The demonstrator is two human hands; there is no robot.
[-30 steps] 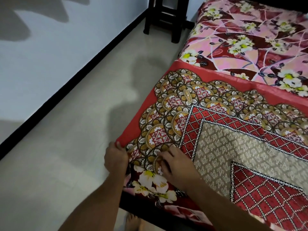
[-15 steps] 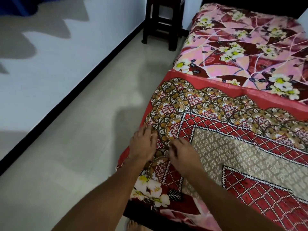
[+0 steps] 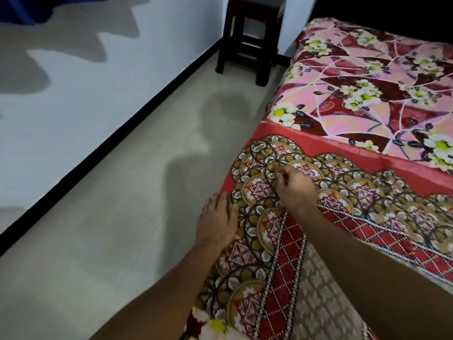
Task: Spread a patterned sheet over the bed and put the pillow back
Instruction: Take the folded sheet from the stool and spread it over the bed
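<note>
Lying smooth: red patterned sheet [image 3: 318, 153], gold medallion border, lattice band.

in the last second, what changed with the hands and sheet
Both hands slid along the patterned sheet away from its near corner. The left hand let go of the edge and now presses flat at the bed's side; the right hand curled its fingers, apparently pinching the fabric. The floral cover beyond stays uncovered; the stool unmoved.

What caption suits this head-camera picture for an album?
On the bed, the left hand presses the patterned sheet while the right hand pinches it.
</note>
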